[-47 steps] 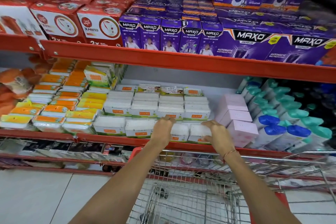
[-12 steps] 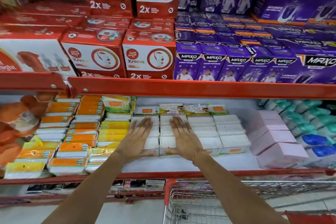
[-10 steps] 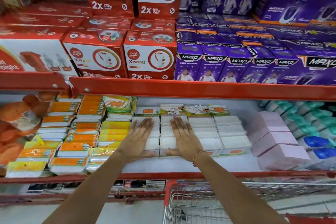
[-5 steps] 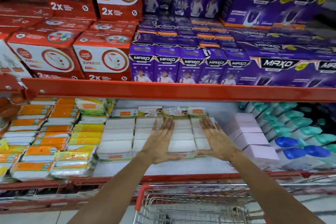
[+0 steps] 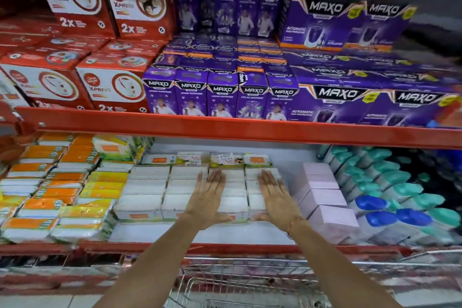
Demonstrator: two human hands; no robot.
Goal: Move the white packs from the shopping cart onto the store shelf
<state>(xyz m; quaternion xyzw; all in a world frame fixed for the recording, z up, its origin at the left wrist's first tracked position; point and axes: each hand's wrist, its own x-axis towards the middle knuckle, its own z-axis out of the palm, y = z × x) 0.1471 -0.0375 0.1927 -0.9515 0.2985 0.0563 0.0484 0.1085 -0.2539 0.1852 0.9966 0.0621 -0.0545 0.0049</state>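
Observation:
Several white packs [image 5: 145, 192] with orange labels lie in rows on the middle store shelf [image 5: 225, 247]. My left hand [image 5: 207, 201] rests flat, fingers spread, on the packs near the centre of the rows. My right hand [image 5: 275, 197] lies flat on the rightmost column of packs, a thin bracelet at its wrist. Neither hand holds a pack. The wire shopping cart [image 5: 240, 280] stands below the shelf edge, under my forearms; I cannot see any packs in the part that shows.
Orange and yellow packs [image 5: 62, 182] fill the shelf's left side. Pink boxes [image 5: 325, 197] sit right of the white packs, then teal and blue capped bottles [image 5: 390, 197]. The upper red shelf [image 5: 250, 130] carries red boxes [image 5: 112, 82] and purple MAXO boxes [image 5: 225, 92].
Both hands went from the shelf's front edge to lying flat on the white packs, then slid rightward across the rows. The front strip of shelf is now bare. The view swung between frames.

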